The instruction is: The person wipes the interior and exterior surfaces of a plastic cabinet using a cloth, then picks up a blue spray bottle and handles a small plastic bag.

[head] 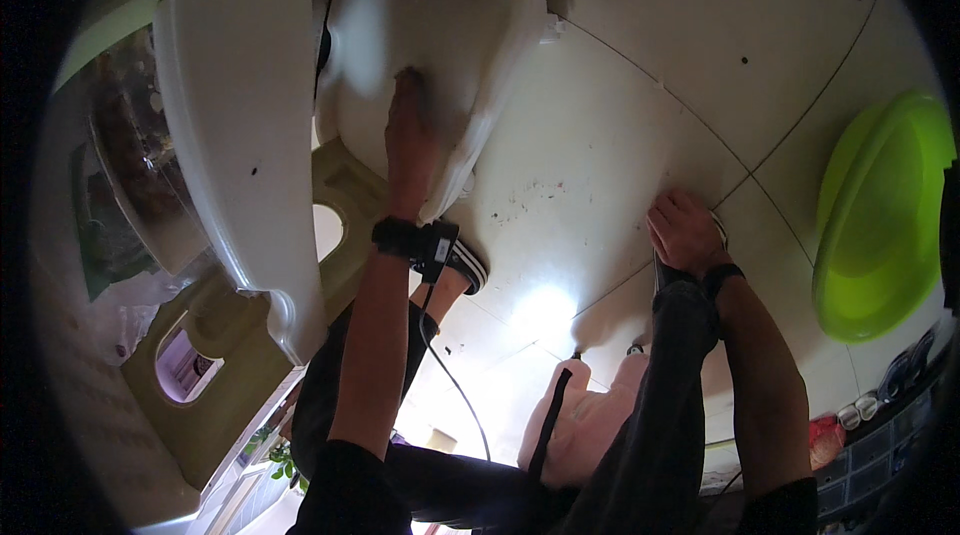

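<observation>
My left hand (pixel 410 114), with a black strap and small device at the wrist, reaches over a pale plastic panel (pixel 457 32) of a khaki-framed plastic unit (pixel 352 178). Its fingertips are dark and blurred; whether they hold something small cannot be told. A thin cable runs down from the wrist device (pixel 435 250). Beside that panel stands a second white curved panel (pixel 240 122) with a dark speck on it. My right hand (pixel 682 231), a dark band at its wrist, rests at my bent knee above a shoe, with no object visible in it.
Tiled floor (pixel 600 160) with dark specks and smudges lies between my hands. A lime-green plastic basin (pixel 877 227) stands at the right. Below my legs is a pink padded seat (pixel 585 422). Clear plastic bags (pixel 139 317) lie in the unit at left; a shoe rack (pixel 870 460) is at lower right.
</observation>
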### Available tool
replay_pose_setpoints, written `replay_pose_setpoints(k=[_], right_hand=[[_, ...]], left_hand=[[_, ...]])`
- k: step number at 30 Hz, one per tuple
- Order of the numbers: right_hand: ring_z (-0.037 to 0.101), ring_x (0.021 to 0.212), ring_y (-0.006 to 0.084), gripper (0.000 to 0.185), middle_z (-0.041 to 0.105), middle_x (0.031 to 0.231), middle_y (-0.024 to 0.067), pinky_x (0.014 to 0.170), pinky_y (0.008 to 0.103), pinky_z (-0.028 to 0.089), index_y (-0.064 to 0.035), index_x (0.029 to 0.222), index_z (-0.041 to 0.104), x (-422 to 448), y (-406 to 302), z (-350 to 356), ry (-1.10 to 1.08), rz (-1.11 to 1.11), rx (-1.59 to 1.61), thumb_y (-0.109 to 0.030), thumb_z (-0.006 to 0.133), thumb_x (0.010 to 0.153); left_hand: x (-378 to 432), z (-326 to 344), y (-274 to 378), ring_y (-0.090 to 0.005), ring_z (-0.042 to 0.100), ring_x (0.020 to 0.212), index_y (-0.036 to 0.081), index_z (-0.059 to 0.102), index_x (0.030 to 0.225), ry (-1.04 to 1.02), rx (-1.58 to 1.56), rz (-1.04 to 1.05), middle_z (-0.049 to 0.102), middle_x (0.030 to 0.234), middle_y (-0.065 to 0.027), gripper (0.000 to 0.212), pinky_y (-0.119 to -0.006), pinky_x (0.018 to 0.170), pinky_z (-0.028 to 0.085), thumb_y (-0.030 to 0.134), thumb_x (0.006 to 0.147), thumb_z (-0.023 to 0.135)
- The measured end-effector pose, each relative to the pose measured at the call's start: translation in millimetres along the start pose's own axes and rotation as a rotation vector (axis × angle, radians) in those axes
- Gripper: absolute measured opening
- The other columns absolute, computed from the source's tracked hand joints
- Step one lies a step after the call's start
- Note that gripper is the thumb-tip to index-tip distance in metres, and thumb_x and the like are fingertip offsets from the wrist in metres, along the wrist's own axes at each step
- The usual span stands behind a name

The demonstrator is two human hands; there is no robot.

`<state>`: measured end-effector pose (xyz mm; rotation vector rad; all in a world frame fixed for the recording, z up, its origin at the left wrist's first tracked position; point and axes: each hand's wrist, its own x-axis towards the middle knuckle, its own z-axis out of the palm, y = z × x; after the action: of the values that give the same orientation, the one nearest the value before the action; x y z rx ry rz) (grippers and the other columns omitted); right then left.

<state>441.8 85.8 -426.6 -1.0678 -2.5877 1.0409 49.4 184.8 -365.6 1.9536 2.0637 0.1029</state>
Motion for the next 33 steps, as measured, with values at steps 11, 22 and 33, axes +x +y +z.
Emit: replay_pose_setpoints(k=[11, 22, 33], right_hand=[[0.055, 0.088, 0.0268, 0.015, 0.058, 0.090, 0.0090, 0.076, 0.0396, 0.050, -0.0055, 0.085, 0.058, 3.0, -2.9, 0.7, 0.088, -0.001, 0.004, -0.015, 0.064, 0.077], [0.056, 0.093, 0.0279, 0.016, 0.059, 0.091, 0.0097, 0.082, 0.0412, 0.049, -0.0054, 0.085, 0.059, 1.9, -1.1, 2.9, 0.082, -0.019, -0.007, -0.016, 0.066, 0.075], [0.055, 0.095, 0.0273, 0.017, 0.059, 0.093, 0.0097, 0.084, 0.0412, 0.048, -0.0060, 0.086, 0.059, 4.3, -1.4, -0.1, 0.037, -0.003, 0.007, -0.016, 0.066, 0.075]], left_hand=[[-5.5, 9.3, -8.0, -0.0350, 0.036, 0.132, -0.004, 0.027, 0.142, 0.017, 0.155, 0.082, 0.035, 0.143, -0.0251, 0.055, -0.038, 0.112, 0.028, 0.007, 0.091, 0.045], [-5.8, 4.5, -30.3, -0.0324, 0.034, 0.134, -0.001, 0.037, 0.139, -0.052, 0.105, 0.056, 0.038, 0.143, -0.0207, 0.057, -0.037, 0.112, 0.028, -0.008, 0.082, 0.039], [-28.4, -11.8, -67.5, -0.0337, 0.041, 0.128, 0.003, 0.033, 0.142, -0.649, 0.556, -0.309, 0.042, 0.139, -0.0202, 0.063, -0.042, 0.107, 0.029, 0.003, 0.081, 0.049]])
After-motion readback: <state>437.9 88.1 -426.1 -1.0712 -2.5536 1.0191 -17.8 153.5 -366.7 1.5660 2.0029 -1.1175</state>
